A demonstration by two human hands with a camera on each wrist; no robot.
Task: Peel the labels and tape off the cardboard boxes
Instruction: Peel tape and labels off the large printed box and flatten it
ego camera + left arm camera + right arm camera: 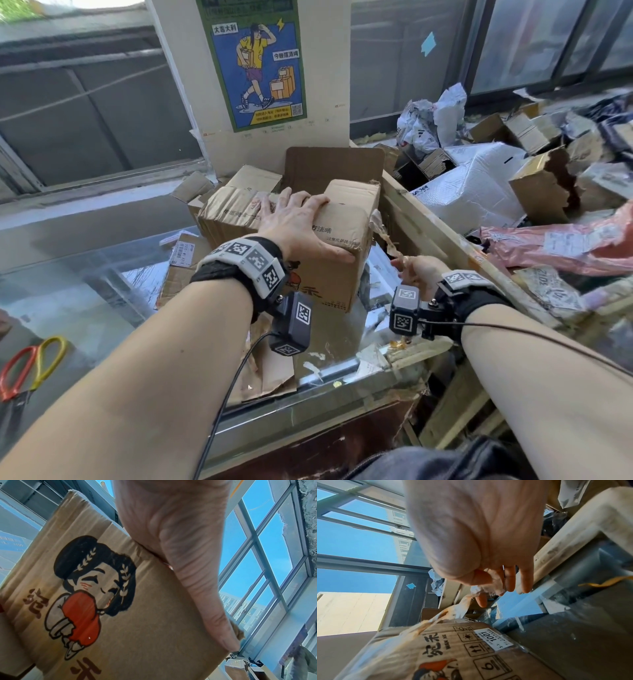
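A brown cardboard box [325, 277] printed with a cartoon figure [96, 588] stands on the glass counter. My left hand [301, 219] lies flat on its top, fingers spread, and the thumb [205, 601] runs along the front top edge. A torn strip of clear tape [385, 236] stretches from the box's right side. My right hand [411, 270] pinches the end of the tape strip [453, 612] to the right of the box. A small white label [493, 639] reading 1001 sits on the box's side [450, 655].
Scissors with red and yellow handles [30, 363] lie at the left on the glass counter [85, 291]. More cardboard boxes [329, 168] stand behind. A wooden rail [445, 240] borders a pile of torn packaging [496, 192] on the right. Flattened cardboard [270, 373] lies near me.
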